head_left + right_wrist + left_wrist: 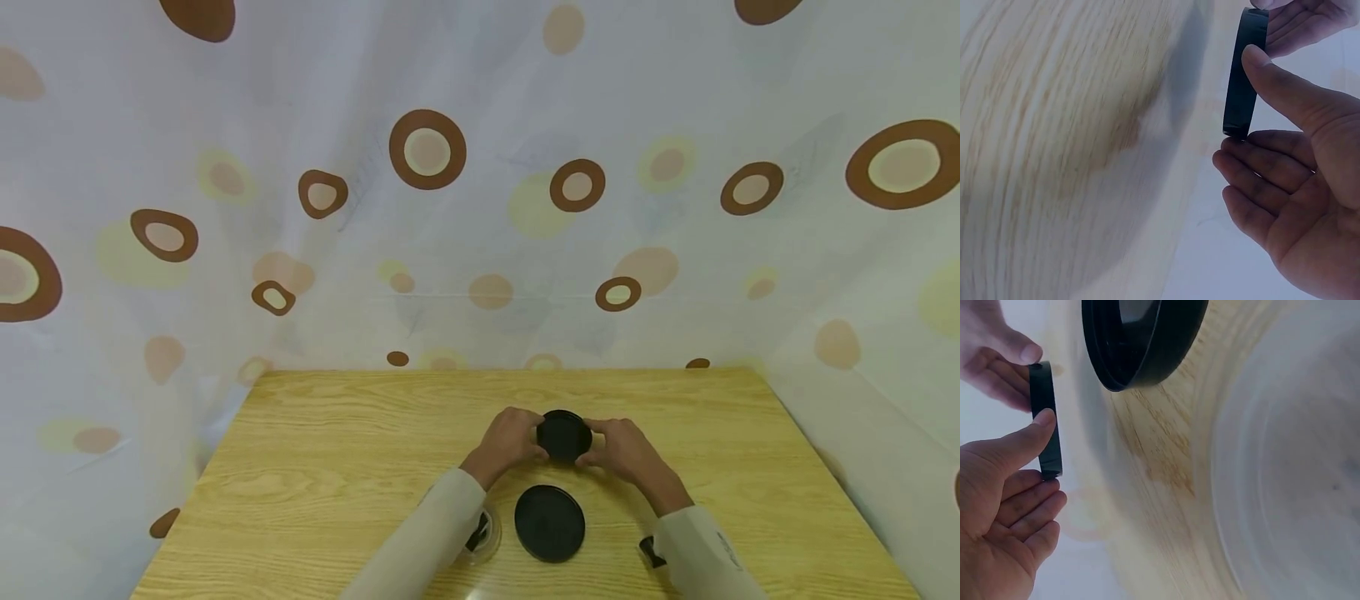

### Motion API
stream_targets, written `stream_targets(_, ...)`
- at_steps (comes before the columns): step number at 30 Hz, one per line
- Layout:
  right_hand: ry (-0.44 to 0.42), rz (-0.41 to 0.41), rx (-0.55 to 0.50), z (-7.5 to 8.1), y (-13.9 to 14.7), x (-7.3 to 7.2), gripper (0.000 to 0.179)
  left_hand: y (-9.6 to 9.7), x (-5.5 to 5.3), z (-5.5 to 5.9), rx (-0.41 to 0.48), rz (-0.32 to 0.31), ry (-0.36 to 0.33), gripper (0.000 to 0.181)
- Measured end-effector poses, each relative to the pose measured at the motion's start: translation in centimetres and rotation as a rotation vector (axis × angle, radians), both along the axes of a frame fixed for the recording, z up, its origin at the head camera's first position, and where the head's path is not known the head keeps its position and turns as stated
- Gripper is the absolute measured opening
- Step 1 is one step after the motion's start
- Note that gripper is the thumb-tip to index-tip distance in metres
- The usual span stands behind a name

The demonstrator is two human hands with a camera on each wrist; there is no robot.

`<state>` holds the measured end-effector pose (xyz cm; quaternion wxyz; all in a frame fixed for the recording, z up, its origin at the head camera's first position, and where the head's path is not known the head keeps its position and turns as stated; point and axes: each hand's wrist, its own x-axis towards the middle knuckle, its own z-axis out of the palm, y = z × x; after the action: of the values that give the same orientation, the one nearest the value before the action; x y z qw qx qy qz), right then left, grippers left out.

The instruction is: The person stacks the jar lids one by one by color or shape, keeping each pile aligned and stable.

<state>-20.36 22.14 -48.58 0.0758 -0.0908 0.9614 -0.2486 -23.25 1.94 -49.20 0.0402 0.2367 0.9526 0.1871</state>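
Observation:
Both hands hold a small round black lid (564, 437) between them, tilted up above the table. My left hand (512, 442) grips its left edge, thumb on one side and fingertips at the rim. On the opposite edge, my right hand (624, 452) pinches it the same way. The wrist views show the lid (1245, 75) edge-on, with a short side wall. Closer to me lies a second, larger black lid (550, 523) on the table; its raised rim shows in the left wrist view.
A clear round container (486, 542) stands beside the left forearm, partly hidden by the sleeve; it looms large in the left wrist view. The wooden table (337, 467) ends at a spotted cloth backdrop (480, 250) behind and at both sides.

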Motion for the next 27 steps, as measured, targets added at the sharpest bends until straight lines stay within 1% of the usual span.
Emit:
stream_targets(5, -0.020, -0.004, -0.012, 0.5, -0.3, 0.6, 0.070, -0.4, 0.7, 0.3, 0.014, -0.012, 0.030, 0.056)
stream_targets(11, 0.036, 0.014, -0.006, 0.9, -0.6, 1.5, 0.068, -0.8, 1.6, 0.7, 0.031, -0.006, 0.050, 0.055)
stream_targets(16, 0.048, 0.031, 0.003, 1.0, -0.9, 2.2, 0.067, -1.4, 2.3, 0.8, 0.055, -0.028, 0.075, 0.056)
stream_targets(20, 0.055, 0.039, -0.006, 1.1, -1.0, 2.6, 0.067, -1.9, 2.8, 0.7, 0.077, -0.052, 0.109, 0.056)
stream_targets(27, 0.051, 0.055, -0.030, 1.4, -1.2, 3.5, 0.067, -2.5, 3.7, 0.7, 0.095, -0.082, 0.116, 0.055)
